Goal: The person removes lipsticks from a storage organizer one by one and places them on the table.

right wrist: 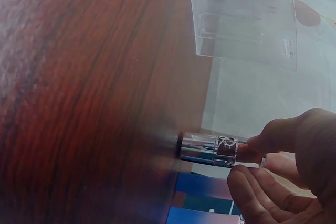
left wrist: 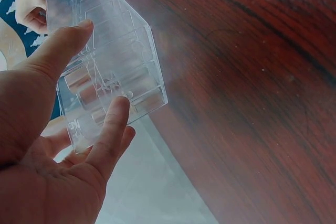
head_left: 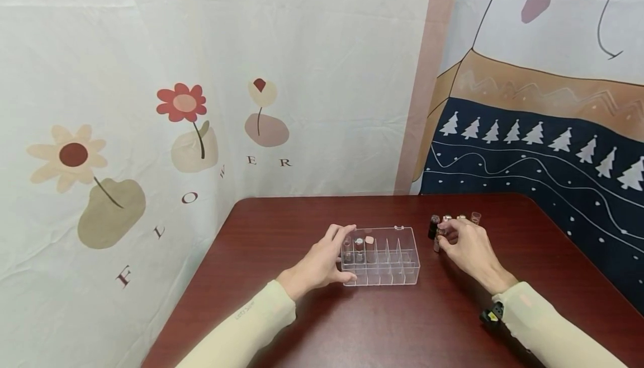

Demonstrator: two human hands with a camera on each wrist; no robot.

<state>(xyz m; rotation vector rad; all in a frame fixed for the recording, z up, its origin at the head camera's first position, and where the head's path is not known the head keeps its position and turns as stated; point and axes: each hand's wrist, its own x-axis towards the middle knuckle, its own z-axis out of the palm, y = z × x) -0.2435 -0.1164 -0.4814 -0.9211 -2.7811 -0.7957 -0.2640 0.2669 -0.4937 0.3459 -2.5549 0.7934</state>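
A clear plastic compartment box [head_left: 397,276] stands on the table, with several small tubes [head_left: 359,248] in its back left compartments. My left hand [head_left: 319,259] grips the left end of the box, thumb at the front corner and fingers toward the back. In the left wrist view the thumb and fingertips lie against the box wall. To the right of the box, my right hand [head_left: 469,246] pinches a lipstick tube [right wrist: 202,149] with a shiny silver section and a clear part near the fingertips. It is upright, its lower end close to the tabletop.
Beside the right hand stand a black tube [head_left: 434,226], a clear-topped tube [head_left: 476,218] and others partly hidden by the fingers. Blue-and-pink tubes [right wrist: 203,183] show in the right wrist view. The dark red table [head_left: 382,323] meets a printed cloth [head_left: 327,105] behind it.
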